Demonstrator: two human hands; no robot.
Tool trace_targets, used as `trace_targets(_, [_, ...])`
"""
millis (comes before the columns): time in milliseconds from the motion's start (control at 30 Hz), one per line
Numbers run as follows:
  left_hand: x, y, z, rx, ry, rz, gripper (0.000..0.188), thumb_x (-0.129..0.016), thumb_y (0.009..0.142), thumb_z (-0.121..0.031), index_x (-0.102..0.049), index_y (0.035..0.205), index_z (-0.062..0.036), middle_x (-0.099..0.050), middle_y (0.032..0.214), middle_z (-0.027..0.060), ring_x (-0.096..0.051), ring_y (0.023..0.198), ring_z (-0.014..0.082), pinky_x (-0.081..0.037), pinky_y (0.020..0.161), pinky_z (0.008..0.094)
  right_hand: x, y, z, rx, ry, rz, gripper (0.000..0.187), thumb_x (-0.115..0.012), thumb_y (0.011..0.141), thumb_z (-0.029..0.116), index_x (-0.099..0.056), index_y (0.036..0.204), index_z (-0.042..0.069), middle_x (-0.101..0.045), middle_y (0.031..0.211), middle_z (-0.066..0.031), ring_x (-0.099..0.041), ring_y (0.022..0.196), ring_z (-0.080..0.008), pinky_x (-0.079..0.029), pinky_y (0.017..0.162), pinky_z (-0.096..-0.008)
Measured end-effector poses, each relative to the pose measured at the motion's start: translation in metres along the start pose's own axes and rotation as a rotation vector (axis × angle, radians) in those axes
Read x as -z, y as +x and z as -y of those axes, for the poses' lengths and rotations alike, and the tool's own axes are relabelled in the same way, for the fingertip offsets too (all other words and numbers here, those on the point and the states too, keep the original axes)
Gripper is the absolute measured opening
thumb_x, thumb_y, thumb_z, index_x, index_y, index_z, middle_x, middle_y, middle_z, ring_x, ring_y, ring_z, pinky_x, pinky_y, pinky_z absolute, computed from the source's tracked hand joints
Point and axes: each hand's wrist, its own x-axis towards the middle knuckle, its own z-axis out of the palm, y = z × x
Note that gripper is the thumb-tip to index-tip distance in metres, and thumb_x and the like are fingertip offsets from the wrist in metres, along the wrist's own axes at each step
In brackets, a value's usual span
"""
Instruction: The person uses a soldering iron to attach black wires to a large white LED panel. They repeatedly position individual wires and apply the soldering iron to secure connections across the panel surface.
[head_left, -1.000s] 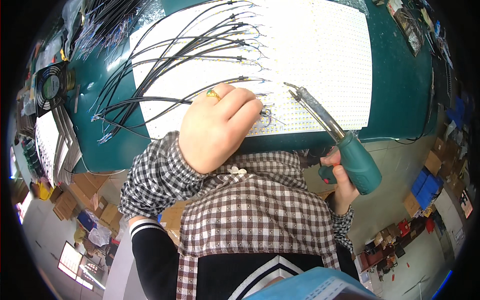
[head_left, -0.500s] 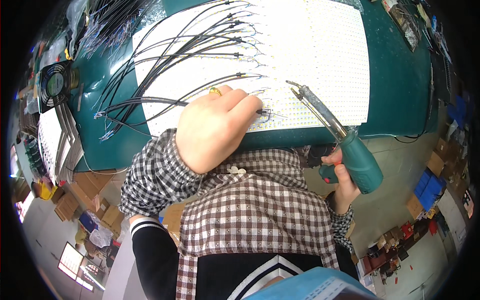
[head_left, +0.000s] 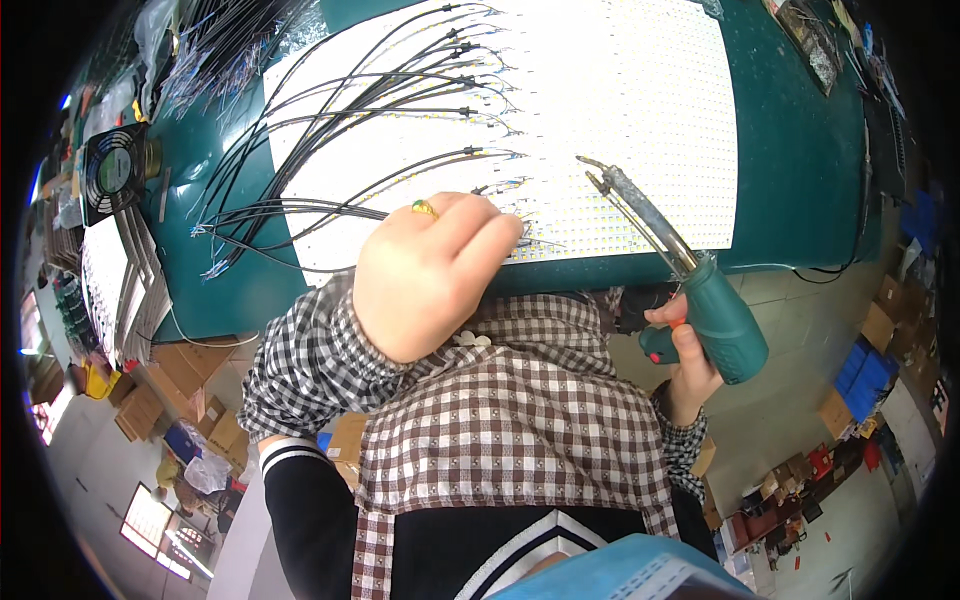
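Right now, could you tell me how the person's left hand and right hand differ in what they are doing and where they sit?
The left hand rests knuckles up on the near edge of the white LED panel, fingertips at the black wires; the right hand is off the table, lower down. The left hand wears a gold ring and holds no tool; the right hand grips a green soldering gun. Both come out of checked sleeves.

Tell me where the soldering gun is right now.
In the head view, the green soldering gun is on the right, gripped by the right hand off the table's near edge, its metal tip raised over the white LED panel.
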Motion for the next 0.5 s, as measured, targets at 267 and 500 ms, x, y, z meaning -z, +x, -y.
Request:
trace_targets(267, [-0.002,-0.025,-0.014,0.011,-0.04,0.067,0.029,-0.071,0.076,0.0,-0.065,0.104,0.0049,-0.067,0.099,0.0147,-0.068,0.076,0.0255,-0.055,0.062,0.0332,0.004,0.0,-0.006,0.014,-0.019,0.026,0.032,-0.068,0.091,0.018,-0.062,0.103,-0.01,-0.064,0.088,-0.0178,-0.066,0.08,-0.0263,-0.059,0.075,-0.0399])
trace_targets(500, [-0.014,-0.002,0.003,0.114,0.061,-0.049,0.022,-0.075,0.079,-0.003,-0.067,0.099,-0.0075,-0.061,0.09,0.0059,-0.062,0.071,0.0242,-0.05,0.06,0.0339,0.001,0.0,-0.004,0.008,-0.006,0.035,0.032,-0.066,0.092,0.019,-0.061,0.106,-0.01,-0.065,0.088,-0.0177,-0.066,0.08,-0.0257,-0.059,0.074,-0.0387])
